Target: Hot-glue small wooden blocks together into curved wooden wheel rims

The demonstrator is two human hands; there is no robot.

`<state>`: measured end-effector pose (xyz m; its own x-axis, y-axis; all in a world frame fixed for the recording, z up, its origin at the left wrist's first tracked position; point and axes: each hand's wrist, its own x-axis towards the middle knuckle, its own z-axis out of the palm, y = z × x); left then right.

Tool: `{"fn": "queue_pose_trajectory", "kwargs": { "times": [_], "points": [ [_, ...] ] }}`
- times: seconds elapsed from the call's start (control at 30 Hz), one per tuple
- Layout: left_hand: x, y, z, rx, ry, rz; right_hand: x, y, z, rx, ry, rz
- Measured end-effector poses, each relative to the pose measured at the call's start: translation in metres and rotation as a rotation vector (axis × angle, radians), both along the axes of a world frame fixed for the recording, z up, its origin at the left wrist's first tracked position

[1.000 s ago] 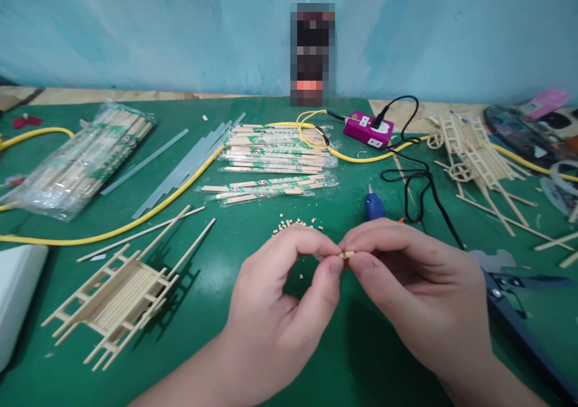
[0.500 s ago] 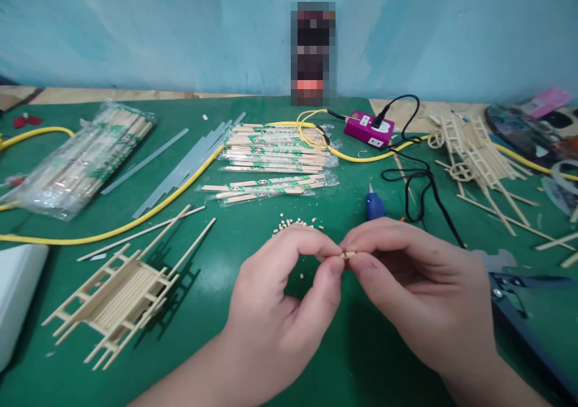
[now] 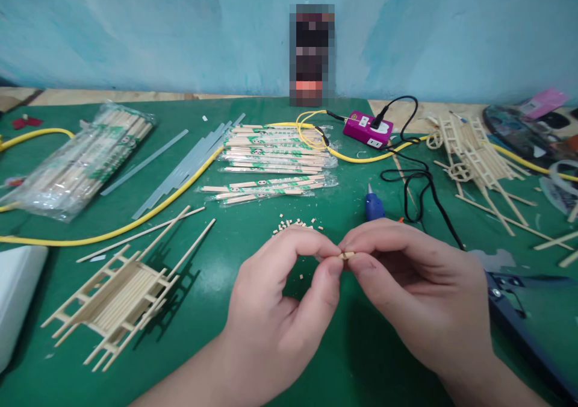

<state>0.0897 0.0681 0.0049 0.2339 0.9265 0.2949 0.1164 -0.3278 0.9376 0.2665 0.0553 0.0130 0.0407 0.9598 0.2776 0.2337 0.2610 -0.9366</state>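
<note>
Between the fingertips of my two hands is a tiny pale wooden piece [image 3: 347, 254]. My left hand [image 3: 289, 298] pinches it from the left with thumb and forefinger. From the other side, my right hand [image 3: 415, 292] pinches it the same way, so the fingertips nearly meet and hide part of it. Just beyond my left hand lies a scatter of small cut wooden bits [image 3: 298, 222], partly covered by the knuckles. A blue glue gun [image 3: 374, 205] shows behind my right hand, its nozzle pointing away. To the left stands a small stick-built cart frame [image 3: 121, 298] with two long handles.
Wrapped chopsticks [image 3: 275, 154] and clear glue sticks [image 3: 185, 166] lie further back. A yellow cord [image 3: 103, 238] crosses to a purple power strip [image 3: 368, 131]. Dark-handled cutters [image 3: 519, 323] lie right, below more wooden stick models [image 3: 474, 154]. A bagged chopstick bundle [image 3: 90, 160] is at left.
Both hands keep the same pinch on the small wooden piece, with barely any shift. The view has moved very slightly.
</note>
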Motion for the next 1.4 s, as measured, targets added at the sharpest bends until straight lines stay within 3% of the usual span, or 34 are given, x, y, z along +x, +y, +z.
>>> {"fn": "queue_pose_trajectory", "kwargs": {
  "times": [0.8,1.1,1.4],
  "points": [
    [-0.001,-0.001,0.001,-0.027,-0.003,0.007,-0.001,0.001,0.005,0.014,-0.016,-0.011],
    [0.001,0.002,0.006,-0.103,-0.011,0.062,0.000,-0.002,-0.005,-0.024,0.077,-0.018],
    [0.001,-0.001,0.007,-0.103,-0.019,0.054,-0.002,-0.001,-0.006,-0.006,0.034,-0.015]
  ]
}}
